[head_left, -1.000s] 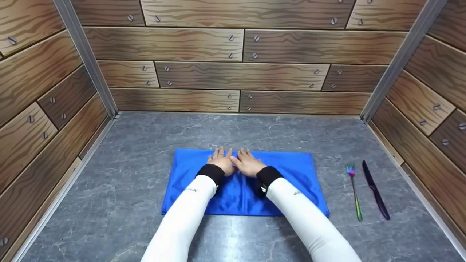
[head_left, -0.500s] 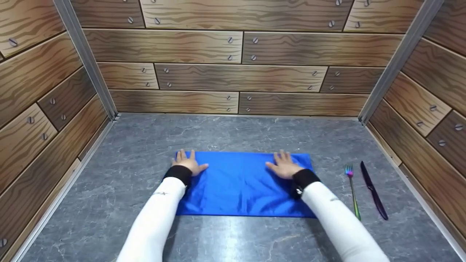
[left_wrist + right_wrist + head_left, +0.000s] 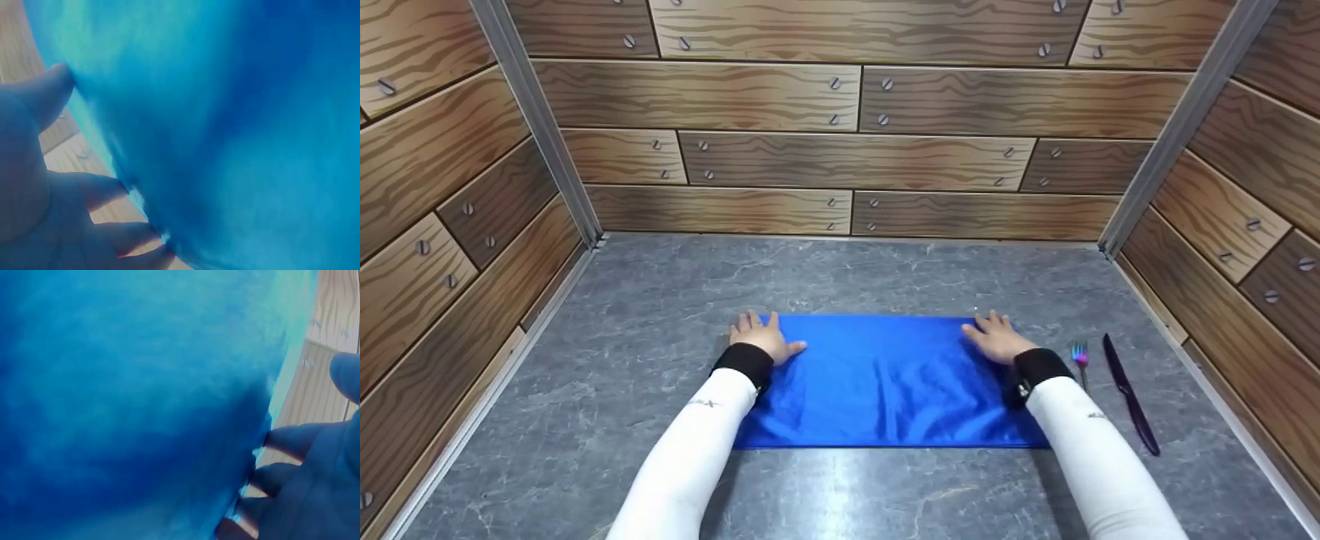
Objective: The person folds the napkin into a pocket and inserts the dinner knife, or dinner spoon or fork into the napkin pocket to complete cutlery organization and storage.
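A shiny blue cloth [image 3: 855, 382], folded into a flat rectangle, lies on the grey table with some wrinkles on its right half. My left hand [image 3: 761, 341] rests on its far left corner, fingers spread and thumb pointing inward. On the far right corner lies my right hand [image 3: 997, 341], its fingers also spread. In the left wrist view the fingertips [image 3: 112, 188] of the left hand touch the blue surface. The right wrist view shows the right hand's fingers [image 3: 289, 439] pressing the cloth, with its thumb raised off it.
A rainbow-coloured fork [image 3: 1080, 354] lies right of the cloth, its handle hidden behind my right sleeve. Beside it is a dark purple knife [image 3: 1129, 394]. Wood-patterned walls [image 3: 855, 157] enclose the grey marbled table [image 3: 660, 285] at the back and both sides.
From side by side at the cloth's middle, my hands have spread apart to its left and right ends. Over the last half second both hands and the cloth have shifted right. The cloth looks smoother.
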Tool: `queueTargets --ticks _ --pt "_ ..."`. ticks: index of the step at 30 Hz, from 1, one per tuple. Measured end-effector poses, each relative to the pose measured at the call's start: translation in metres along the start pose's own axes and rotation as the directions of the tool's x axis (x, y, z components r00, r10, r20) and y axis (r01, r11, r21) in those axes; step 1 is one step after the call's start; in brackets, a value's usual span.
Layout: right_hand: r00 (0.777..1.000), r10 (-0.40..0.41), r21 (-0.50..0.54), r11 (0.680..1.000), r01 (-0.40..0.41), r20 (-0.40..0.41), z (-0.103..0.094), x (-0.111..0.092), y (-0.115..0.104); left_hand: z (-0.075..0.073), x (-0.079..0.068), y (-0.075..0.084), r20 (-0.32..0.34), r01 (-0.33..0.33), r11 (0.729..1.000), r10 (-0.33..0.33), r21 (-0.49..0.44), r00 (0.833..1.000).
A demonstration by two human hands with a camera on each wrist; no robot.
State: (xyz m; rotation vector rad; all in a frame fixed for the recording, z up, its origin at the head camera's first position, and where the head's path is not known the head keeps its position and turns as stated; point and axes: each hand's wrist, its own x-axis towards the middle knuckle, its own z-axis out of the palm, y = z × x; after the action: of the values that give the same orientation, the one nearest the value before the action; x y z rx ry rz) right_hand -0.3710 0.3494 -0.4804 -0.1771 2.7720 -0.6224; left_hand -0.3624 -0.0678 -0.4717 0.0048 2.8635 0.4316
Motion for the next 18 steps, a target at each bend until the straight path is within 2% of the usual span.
queueTargets --ticks 8,11,13,15,17,18 --pt "1.000 0.003 0.058 0.998 -0.001 -0.030 -0.014 -0.003 0.023 0.002 0.000 -0.008 0.006 -0.100 0.995 0.100 0.002 0.995" --pt "0.993 0.026 0.138 0.990 -0.010 -0.113 -0.017 -0.004 0.026 0.002 0.000 -0.010 0.005 -0.103 0.995 0.103 -0.017 0.995" --pt "0.969 0.076 0.242 0.970 -0.018 -0.233 -0.021 -0.007 0.028 0.002 0.000 -0.010 0.003 -0.103 0.994 0.103 -0.025 0.995" --pt "0.922 0.146 0.338 0.941 -0.018 -0.360 -0.026 -0.013 0.031 0.003 0.001 -0.011 0.004 -0.102 0.994 0.102 -0.031 0.995" --pt "0.879 0.213 0.364 0.930 -0.049 -0.426 -0.032 -0.021 0.034 0.003 0.002 -0.010 0.012 -0.099 0.995 0.099 -0.025 0.995" --pt "0.871 0.235 0.355 0.932 -0.075 -0.431 -0.035 -0.025 0.035 0.004 0.002 -0.010 0.017 -0.095 0.995 0.095 -0.021 0.995"
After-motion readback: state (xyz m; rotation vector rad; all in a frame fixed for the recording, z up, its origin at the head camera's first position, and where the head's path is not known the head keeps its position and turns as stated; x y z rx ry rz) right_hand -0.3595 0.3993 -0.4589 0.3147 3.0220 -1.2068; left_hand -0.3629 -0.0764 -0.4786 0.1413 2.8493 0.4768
